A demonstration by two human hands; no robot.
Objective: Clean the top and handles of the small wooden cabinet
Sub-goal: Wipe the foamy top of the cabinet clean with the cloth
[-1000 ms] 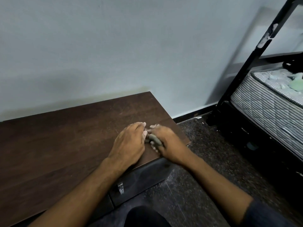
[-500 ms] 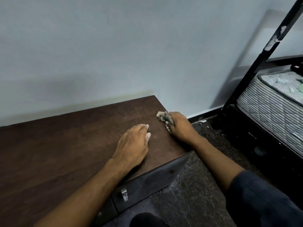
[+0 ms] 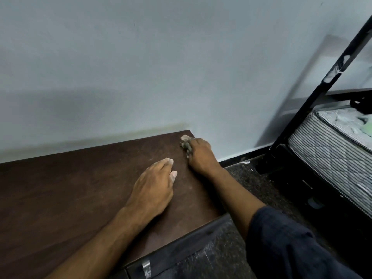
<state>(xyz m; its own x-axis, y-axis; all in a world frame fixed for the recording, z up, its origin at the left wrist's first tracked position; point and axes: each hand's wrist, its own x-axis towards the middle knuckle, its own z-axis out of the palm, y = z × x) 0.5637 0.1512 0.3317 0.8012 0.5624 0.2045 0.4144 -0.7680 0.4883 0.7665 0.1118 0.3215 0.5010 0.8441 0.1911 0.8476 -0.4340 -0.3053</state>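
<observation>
The dark brown wooden cabinet top (image 3: 70, 190) fills the lower left, its back edge against the wall. My right hand (image 3: 200, 156) grips a small grey crumpled cloth (image 3: 186, 143) and presses it on the top near the far right corner. My left hand (image 3: 154, 188) rests flat on the top, fingers straight, a little nearer and to the left of the cloth. On the cabinet's dark front a small metal handle (image 3: 146, 268) shows at the bottom edge.
A pale wall (image 3: 161, 67) rises right behind the cabinet. To the right stands a black metal bed frame (image 3: 314, 95) with a striped mattress (image 3: 332, 150). Dark speckled floor (image 3: 251, 182) lies between cabinet and bed.
My right hand has slid the cloth from beside my left hand at the front edge to the far right corner. My left hand has stayed flat in place.
</observation>
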